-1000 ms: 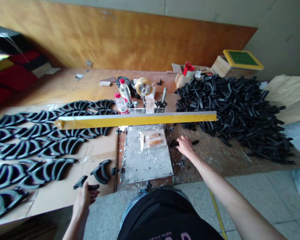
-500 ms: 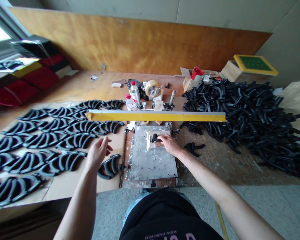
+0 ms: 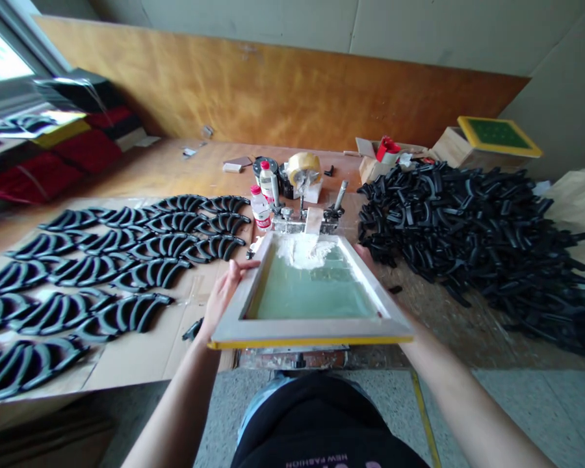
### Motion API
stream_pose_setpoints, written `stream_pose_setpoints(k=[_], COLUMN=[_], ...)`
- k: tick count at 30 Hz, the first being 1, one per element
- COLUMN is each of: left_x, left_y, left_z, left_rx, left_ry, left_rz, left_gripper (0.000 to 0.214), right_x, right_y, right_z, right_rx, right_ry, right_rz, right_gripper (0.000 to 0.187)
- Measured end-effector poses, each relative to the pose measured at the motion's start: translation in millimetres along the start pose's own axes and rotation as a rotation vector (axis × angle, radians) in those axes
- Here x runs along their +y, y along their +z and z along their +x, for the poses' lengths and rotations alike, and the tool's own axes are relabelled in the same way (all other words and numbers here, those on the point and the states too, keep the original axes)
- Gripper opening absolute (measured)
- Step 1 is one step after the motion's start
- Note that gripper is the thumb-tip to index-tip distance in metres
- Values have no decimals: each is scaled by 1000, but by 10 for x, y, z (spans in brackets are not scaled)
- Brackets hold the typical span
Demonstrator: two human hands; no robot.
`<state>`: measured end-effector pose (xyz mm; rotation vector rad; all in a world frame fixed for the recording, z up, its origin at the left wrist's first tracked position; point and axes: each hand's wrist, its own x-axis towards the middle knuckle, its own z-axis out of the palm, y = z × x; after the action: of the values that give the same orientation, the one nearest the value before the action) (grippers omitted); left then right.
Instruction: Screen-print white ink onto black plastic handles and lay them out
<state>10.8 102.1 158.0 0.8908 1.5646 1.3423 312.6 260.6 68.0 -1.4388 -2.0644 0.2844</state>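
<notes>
A screen-printing frame [image 3: 316, 330] with grey-white rails, a yellow lower edge and green mesh lies tilted low in front of me. White paste [image 3: 305, 252] is smeared over the far end of the mesh. At the frame's left rail, my left hand [image 3: 225, 291] grips the side, one digit against the rail and the other fingers partly hidden. My right hand [image 3: 363, 253] is beside the right rail; the frame covers most of it, so its fingers cannot be made out. The frame hides the plate beneath and whatever lies on it.
Rows of curved black handles [image 3: 146, 247] cover the cardboard at left. A big heap of black plastic parts [image 3: 458, 227] lies at right. Behind the frame are a clamp [image 3: 305, 224], bottles [image 3: 260, 208] and a tape roll [image 3: 304, 168]. Another yellow frame [image 3: 500, 135] rests at back right.
The raised frame has swung down toward me and covers the plate. My left hand has moved right to its rail. My right hand, earlier on a black part, is now mostly hidden.
</notes>
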Motion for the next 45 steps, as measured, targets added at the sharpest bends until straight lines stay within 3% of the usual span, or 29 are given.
stream_pose_setpoints(k=[2, 5, 8, 12, 16, 18, 20, 23, 25, 28, 30, 32, 35, 38, 41, 45], left_x=[-266, -714, -1083, -1308, -1332, -1311, -1278, -1225, -1203, -1171, -1103, -964, -641, -300, -20, 277], left_y=[-46, -34, -9, -30, -44, -39, -34, -32, -31, -24, -21, -29, -56, -60, 22, 227], left_z=[-132, -202, -151, -65, -50, -61, -78, -101, -109, -116, -129, -155, -194, -170, -27, 262], left_rx=[-25, -17, 0, -36, -44, -31, -29, -34, -29, -30, -35, -47, -63, -27, -26, -81], left_ry=[-104, -199, -231, -223, -241, -249, -253, -246, -238, -241, -250, -260, -228, -152, -64, 151], left_rz=[51, 46, 92, 164, 133, 118, 97, 79, 96, 116, 115, 110, 73, 54, -109, -419], left_gripper=[58, 69, 73, 69, 68, 68, 67, 66, 66, 67, 68, 71, 68, 55, 56, 53], right_x=[20, -239, -602, -795, -737, -719, -721, -717, -691, -664, -697, -765, -804, -610, -248, 29], right_y=[-79, 12, 246, 401, 185, 63, 20, 99, 166, 185, 167, 159, 125, -19, -190, -99], right_z=[224, 518, 647, 435, 120, 87, 109, 61, -59, -159, -41, 222, 688, 946, 841, 309], right_rx=[50, 62, -117, -339, -495, -575, -596, -476, -402, -412, -405, -356, -271, -170, -40, -103], right_ry=[-15, -161, -265, -310, -627, -731, -719, -633, -659, -716, -651, -525, -311, -114, 44, -40], right_rz=[-7, -4, -81, -221, -121, -25, 28, 12, 2, 44, 72, 62, -47, -144, -180, -211], right_gripper=[30, 58, 43, 14, 19, 19, 14, 13, 18, 16, 9, 21, 52, 55, 34, 30])
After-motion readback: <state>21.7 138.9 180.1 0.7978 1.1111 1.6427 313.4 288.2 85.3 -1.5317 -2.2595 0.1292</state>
